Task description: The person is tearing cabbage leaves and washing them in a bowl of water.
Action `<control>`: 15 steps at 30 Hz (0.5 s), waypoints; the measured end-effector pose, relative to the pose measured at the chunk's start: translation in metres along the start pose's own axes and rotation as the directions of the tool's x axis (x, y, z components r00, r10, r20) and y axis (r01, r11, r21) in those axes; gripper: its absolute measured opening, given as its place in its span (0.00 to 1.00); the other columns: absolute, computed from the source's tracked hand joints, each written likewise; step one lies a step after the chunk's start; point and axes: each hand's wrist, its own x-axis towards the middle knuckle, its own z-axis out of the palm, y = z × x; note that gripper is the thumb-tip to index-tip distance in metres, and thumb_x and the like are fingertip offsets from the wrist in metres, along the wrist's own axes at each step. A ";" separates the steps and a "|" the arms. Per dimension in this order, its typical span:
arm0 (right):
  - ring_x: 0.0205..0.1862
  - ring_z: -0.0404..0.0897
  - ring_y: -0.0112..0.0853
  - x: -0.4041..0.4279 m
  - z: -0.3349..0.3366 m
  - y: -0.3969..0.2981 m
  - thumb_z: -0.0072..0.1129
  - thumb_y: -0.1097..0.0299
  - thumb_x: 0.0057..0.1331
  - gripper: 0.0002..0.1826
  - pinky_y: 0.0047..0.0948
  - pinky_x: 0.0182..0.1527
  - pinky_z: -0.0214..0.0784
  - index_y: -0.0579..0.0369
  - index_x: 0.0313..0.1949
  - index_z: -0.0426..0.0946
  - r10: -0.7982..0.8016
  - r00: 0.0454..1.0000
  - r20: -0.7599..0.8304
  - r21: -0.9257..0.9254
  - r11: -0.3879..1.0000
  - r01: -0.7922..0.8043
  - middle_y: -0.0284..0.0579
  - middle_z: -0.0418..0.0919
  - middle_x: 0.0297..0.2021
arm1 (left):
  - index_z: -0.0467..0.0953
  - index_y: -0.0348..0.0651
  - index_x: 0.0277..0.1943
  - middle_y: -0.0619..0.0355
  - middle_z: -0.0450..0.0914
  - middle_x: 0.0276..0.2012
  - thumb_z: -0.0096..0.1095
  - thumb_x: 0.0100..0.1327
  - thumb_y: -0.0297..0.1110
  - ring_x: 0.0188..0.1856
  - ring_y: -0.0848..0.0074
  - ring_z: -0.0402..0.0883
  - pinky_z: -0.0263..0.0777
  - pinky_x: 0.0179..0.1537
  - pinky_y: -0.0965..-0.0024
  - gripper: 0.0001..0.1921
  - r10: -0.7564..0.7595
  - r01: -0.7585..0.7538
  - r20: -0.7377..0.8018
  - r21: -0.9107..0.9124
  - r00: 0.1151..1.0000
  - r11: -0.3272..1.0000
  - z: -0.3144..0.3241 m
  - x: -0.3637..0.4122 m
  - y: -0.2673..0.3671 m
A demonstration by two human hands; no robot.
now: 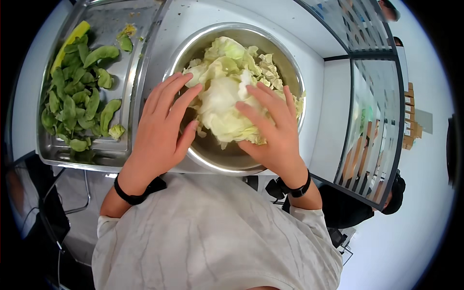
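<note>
A round stainless steel bowl (221, 163) stands in front of me with a heap of torn pale cabbage leaves (221, 105) in it. Over the bowl's left rim is my left hand (163, 123), fingers apart, its fingertips beside the leaves and nothing seen in its grasp. My right hand (277, 132) spreads its slightly blurred fingers over the right side of the heap. Its thumb sits low by the leaves' near edge, and whether it presses on them is hard to tell. Part of the bowl's inside is hidden by the leaves and hands.
A metal tray (123, 72) on the left holds green flat bean pods (74, 105) and a yellow-green strip (70, 45). The white table (311, 83) has a framed glass partition (369, 127) along its right side. Beyond it a person in black (344, 206) is partly visible.
</note>
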 end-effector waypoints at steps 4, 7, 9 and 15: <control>0.66 0.76 0.49 -0.002 -0.003 0.018 0.74 0.74 0.51 0.35 0.45 0.68 0.68 0.49 0.61 0.78 0.195 0.978 -0.080 0.369 0.917 -0.153 0.49 0.75 0.65 | 0.70 0.39 0.70 0.48 0.66 0.73 0.62 0.63 0.26 0.76 0.48 0.62 0.57 0.75 0.50 0.30 0.001 -0.001 -0.002 -0.013 1.000 1.000 -0.001 0.000 0.000; 0.63 0.77 0.39 -0.008 0.003 0.026 0.73 0.73 0.59 0.32 0.33 0.64 0.70 0.57 0.63 0.74 0.422 0.891 -0.168 0.688 0.697 -0.200 0.50 0.77 0.62 | 0.70 0.39 0.70 0.47 0.66 0.73 0.62 0.64 0.26 0.76 0.48 0.62 0.57 0.75 0.50 0.30 0.002 -0.002 -0.004 -0.015 1.000 1.000 -0.001 0.000 0.000; 0.61 0.77 0.31 -0.009 -0.004 0.027 0.68 0.73 0.66 0.29 0.32 0.62 0.70 0.63 0.65 0.70 0.513 0.853 -0.093 0.737 0.612 -0.287 0.48 0.78 0.58 | 0.70 0.39 0.70 0.47 0.67 0.72 0.62 0.63 0.26 0.76 0.48 0.62 0.57 0.75 0.50 0.30 0.003 -0.003 -0.005 -0.017 1.000 1.000 -0.001 0.000 0.000; 0.60 0.76 0.29 -0.008 -0.008 0.029 0.57 0.74 0.72 0.25 0.30 0.62 0.69 0.61 0.67 0.66 0.714 0.697 -0.071 0.946 0.269 -0.179 0.44 0.77 0.59 | 0.71 0.39 0.69 0.46 0.68 0.71 0.66 0.61 0.26 0.73 0.49 0.66 0.61 0.72 0.49 0.31 0.017 -0.016 -0.035 0.009 0.999 1.000 0.000 -0.001 -0.001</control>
